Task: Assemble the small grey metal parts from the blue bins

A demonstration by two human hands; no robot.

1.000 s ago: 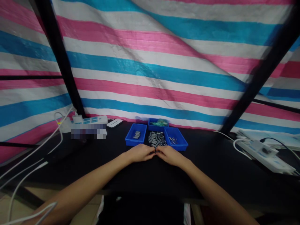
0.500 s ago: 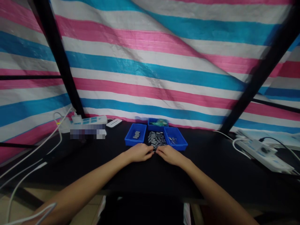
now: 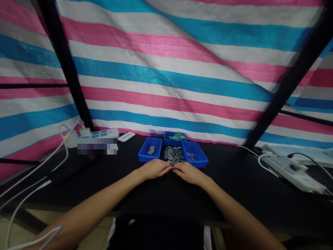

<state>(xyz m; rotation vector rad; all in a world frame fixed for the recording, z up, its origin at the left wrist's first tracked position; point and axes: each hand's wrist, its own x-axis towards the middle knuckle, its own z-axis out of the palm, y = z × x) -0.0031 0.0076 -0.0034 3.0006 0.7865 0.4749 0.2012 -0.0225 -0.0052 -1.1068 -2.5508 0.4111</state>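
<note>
My left hand [image 3: 156, 169] and my right hand [image 3: 188, 172] meet at the near edge of a pile of small grey metal cylinders [image 3: 172, 152]. Both are closed, thumbs and fingers pressed together, the fingertips nearly touching each other. Whatever lies between the fingertips is too small and hidden to make out. Left of the pile, a blue tray [image 3: 142, 151] has several metal cylinders [image 3: 151, 150] in it. On the right stands another blue tray [image 3: 201, 157] with a few thin metal pins [image 3: 191, 156].
Behind the pile, a third blue tray [image 3: 171, 142] contains a greenish plastic bag [image 3: 179, 136]. Power strips [image 3: 104, 133] with white cables are at the left, and another power strip [image 3: 293, 172] lies at the right. A white flat device [image 3: 126, 137] rests near the striped sheet [image 3: 166, 80].
The hands have drawn slightly closer together at the fingertips, the left thumb shifting right and up. Trays and pile look the same.
</note>
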